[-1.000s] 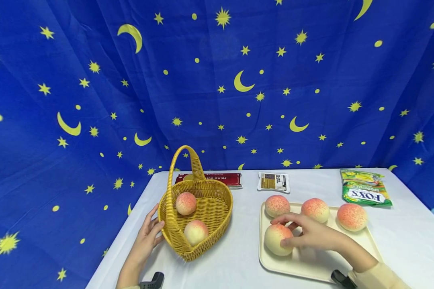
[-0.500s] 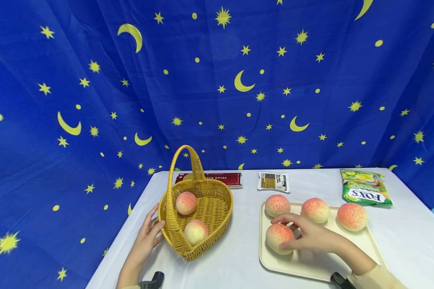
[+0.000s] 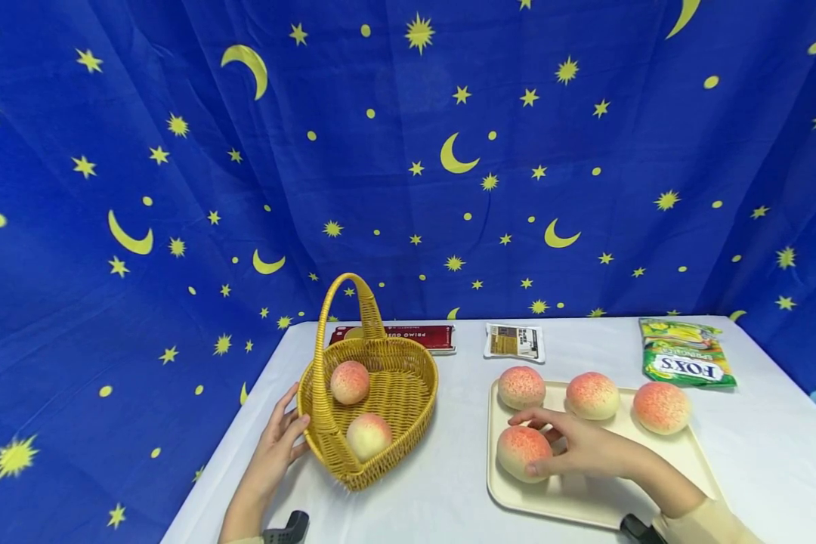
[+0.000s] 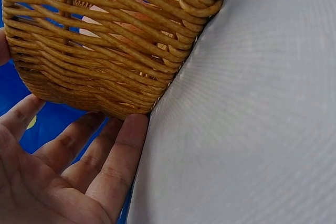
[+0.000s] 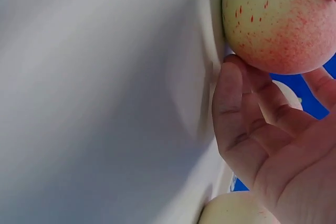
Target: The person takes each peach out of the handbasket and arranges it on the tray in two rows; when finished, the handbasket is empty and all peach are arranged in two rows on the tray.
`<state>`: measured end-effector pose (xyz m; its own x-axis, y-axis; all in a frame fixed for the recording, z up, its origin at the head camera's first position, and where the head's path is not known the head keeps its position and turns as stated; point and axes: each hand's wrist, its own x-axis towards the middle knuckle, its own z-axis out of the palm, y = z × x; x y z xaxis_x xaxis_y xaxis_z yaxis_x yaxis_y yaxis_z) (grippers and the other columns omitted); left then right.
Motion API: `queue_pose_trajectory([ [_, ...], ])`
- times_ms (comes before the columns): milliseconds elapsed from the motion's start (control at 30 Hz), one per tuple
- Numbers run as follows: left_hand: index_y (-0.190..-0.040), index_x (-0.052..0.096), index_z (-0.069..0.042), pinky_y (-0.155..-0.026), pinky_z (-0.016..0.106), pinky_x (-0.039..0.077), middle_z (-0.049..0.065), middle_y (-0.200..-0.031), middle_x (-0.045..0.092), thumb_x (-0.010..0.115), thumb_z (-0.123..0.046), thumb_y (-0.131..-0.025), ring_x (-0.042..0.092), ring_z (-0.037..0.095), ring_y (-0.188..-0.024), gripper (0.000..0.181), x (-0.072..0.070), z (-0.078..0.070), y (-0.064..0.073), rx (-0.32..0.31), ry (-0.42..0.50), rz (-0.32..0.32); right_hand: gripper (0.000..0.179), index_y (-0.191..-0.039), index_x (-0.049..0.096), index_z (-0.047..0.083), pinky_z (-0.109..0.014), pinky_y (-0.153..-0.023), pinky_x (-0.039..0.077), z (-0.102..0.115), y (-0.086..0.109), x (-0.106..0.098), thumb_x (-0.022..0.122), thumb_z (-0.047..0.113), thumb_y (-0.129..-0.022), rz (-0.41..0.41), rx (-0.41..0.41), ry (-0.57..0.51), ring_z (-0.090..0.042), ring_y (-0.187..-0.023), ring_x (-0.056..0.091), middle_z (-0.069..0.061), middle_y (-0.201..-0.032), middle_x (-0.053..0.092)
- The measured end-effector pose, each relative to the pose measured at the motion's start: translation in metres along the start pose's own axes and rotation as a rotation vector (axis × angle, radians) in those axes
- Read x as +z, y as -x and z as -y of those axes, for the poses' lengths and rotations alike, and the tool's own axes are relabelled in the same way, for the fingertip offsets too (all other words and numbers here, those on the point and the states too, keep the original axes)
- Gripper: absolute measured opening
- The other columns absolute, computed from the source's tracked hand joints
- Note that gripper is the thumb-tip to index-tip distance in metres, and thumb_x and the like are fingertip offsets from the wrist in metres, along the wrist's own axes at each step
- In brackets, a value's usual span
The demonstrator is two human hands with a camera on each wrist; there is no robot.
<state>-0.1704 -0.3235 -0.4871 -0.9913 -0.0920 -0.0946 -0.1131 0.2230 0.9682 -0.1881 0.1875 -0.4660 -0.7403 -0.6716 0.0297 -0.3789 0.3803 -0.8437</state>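
In the head view my left hand (image 3: pixel 276 440) touches the left side of a heart-shaped yellow wicker basket (image 3: pixel 408 434). Its fingers lie nearly straight against the weave in the left wrist view, tips near the basket's base. Two peaches sit inside, a red-topped one (image 3: pixel 350 382) and a paler one (image 3: pixel 369 437). My right hand (image 3: pixel 588 449) holds a red-and-cream peach (image 3: pixel 519 453) at the front left of a cream tray (image 3: pixel 605 502), thumb on its near side and fingers behind. The right wrist view shows the fingertips against this peach (image 5: pixel 278 22), which looks low over the tray.
Three more peaches stand along the tray's back: left (image 3: pixel 521 387), middle (image 3: pixel 592 396) and right (image 3: pixel 663 408). Behind lie a red packet (image 3: pixel 421 338), a small white packet (image 3: pixel 514 343) and a green Fox's bag (image 3: pixel 687 353). A blue star-patterned cloth (image 3: pixel 408 189) hangs beyond the table.
The peach under my right hand has turned slightly, showing more of its red side. My right hand has shifted only a little; the left hand and basket stay where they were.
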Motion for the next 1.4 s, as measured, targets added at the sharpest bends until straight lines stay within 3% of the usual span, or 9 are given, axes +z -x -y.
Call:
queue_pose_trajectory([
  [233, -0.174, 0.012, -0.031, -0.111, 0.049, 0.058, 0.028, -0.171, 0.032, 0.052, -0.037, -0.115, 0.045, 0.042, -0.152, 0.072, -0.001, 0.000, -0.001, -0.010, -0.003, -0.002, 0.059, -0.145, 0.058, 0.009, -0.027, -0.087, 0.060, 0.004, -0.001, -0.008, 0.083, 0.028, -0.095, -0.002, -0.003, 0.030, -0.006, -0.113, 0.066, -0.015, -0.133, 0.067],
  [367, -0.175, 0.012, -0.030, -0.111, 0.049, 0.058, 0.028, -0.171, 0.032, 0.052, -0.036, -0.115, 0.045, 0.042, -0.151, 0.073, -0.002, -0.001, 0.000, -0.008, -0.005, -0.002, 0.057, -0.144, 0.058, 0.006, -0.030, -0.086, 0.062, 0.015, -0.006, -0.020, 0.081, 0.027, -0.096, -0.034, -0.024, 0.064, -0.017, -0.118, 0.067, -0.020, -0.137, 0.066],
  [533, -0.175, 0.012, -0.031, -0.110, 0.048, 0.059, 0.028, -0.171, 0.032, 0.052, -0.036, -0.115, 0.045, 0.042, -0.151, 0.073, -0.004, -0.003, 0.001, -0.003, -0.005, -0.004, 0.056, -0.146, 0.056, 0.011, -0.029, -0.087, 0.060, 0.038, -0.024, -0.033, 0.080, 0.029, -0.098, -0.056, -0.045, 0.109, -0.028, -0.119, 0.067, -0.018, -0.135, 0.067],
  [800, -0.175, 0.012, -0.030, -0.111, 0.048, 0.058, 0.028, -0.172, 0.031, 0.053, -0.036, -0.114, 0.043, 0.044, -0.153, 0.073, -0.006, -0.004, 0.002, 0.002, -0.001, -0.007, 0.066, -0.155, 0.049, 0.018, -0.053, -0.106, 0.059, 0.088, -0.086, -0.038, 0.080, 0.032, -0.098, 0.032, -0.055, 0.072, -0.034, -0.126, 0.068, -0.018, -0.141, 0.064],
  [1033, -0.174, 0.015, -0.029, -0.107, 0.045, 0.060, 0.029, -0.170, 0.034, 0.054, -0.033, -0.114, 0.046, 0.043, -0.151, 0.071, -0.003, -0.002, 0.001, 0.017, -0.001, -0.009, 0.067, -0.159, 0.045, 0.019, -0.045, -0.110, 0.059, 0.120, -0.154, -0.021, 0.076, 0.034, -0.102, 0.136, -0.051, 0.043, -0.036, -0.134, 0.065, -0.020, -0.152, 0.058],
  [1200, -0.174, 0.016, -0.029, -0.107, 0.046, 0.061, 0.029, -0.171, 0.034, 0.055, -0.033, -0.114, 0.046, 0.044, -0.151, 0.072, -0.001, -0.002, 0.001, 0.025, 0.005, -0.011, 0.062, -0.157, 0.048, 0.024, -0.050, -0.116, 0.052, 0.130, -0.195, -0.003, 0.074, 0.038, -0.102, 0.166, -0.044, 0.122, -0.034, -0.145, 0.055, -0.014, -0.157, 0.055],
  [1400, -0.174, 0.017, -0.028, -0.103, 0.039, 0.062, 0.029, -0.170, 0.035, 0.055, -0.032, -0.114, 0.048, 0.042, -0.149, 0.071, -0.002, -0.002, 0.004, 0.029, 0.015, -0.006, 0.061, -0.158, 0.051, 0.023, -0.055, -0.123, 0.045, 0.139, -0.232, 0.015, 0.074, 0.035, -0.103, 0.205, -0.043, 0.149, -0.038, -0.152, 0.047, -0.009, -0.167, 0.046],
])
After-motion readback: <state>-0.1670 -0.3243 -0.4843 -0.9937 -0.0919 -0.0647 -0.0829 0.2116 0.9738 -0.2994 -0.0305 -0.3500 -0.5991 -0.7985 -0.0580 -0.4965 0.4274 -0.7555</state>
